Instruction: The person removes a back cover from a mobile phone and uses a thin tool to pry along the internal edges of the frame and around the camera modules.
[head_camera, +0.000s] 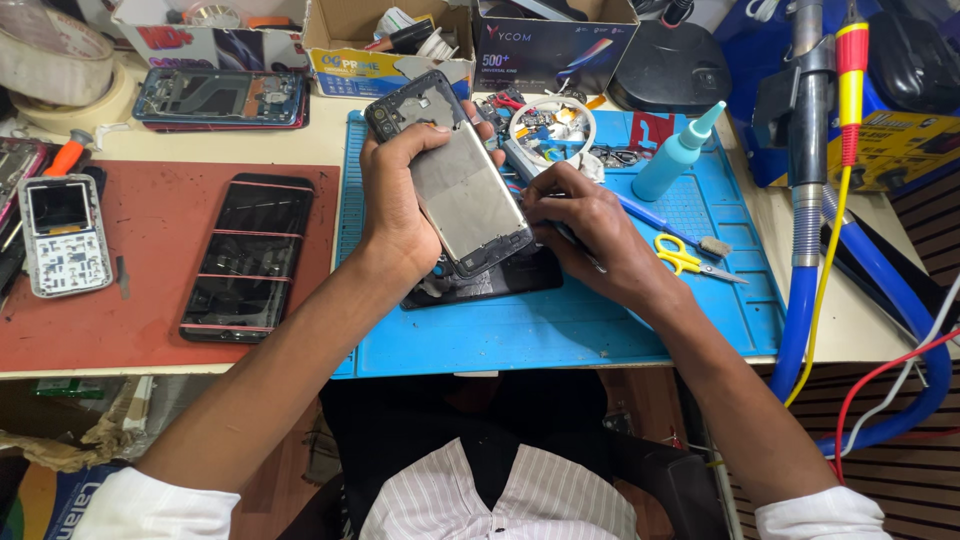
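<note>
My left hand (395, 190) grips an opened phone frame (462, 190) with a bare metal plate, tilted above the blue work mat (560, 330). My right hand (590, 235) sits against the frame's right edge and holds a thin dark tool (580, 242) whose tip meets the frame's lower corner. Under the frame lies a black phone panel (500, 280) flat on the mat.
A black phone screen (247, 258) and a small opened keypad phone (62, 235) lie on the red mat at left. Yellow scissors (685, 257), a blue squeeze bottle (675, 155), a round parts dish (552, 130), cardboard boxes and tape rolls surround the mat. Hoses hang at right.
</note>
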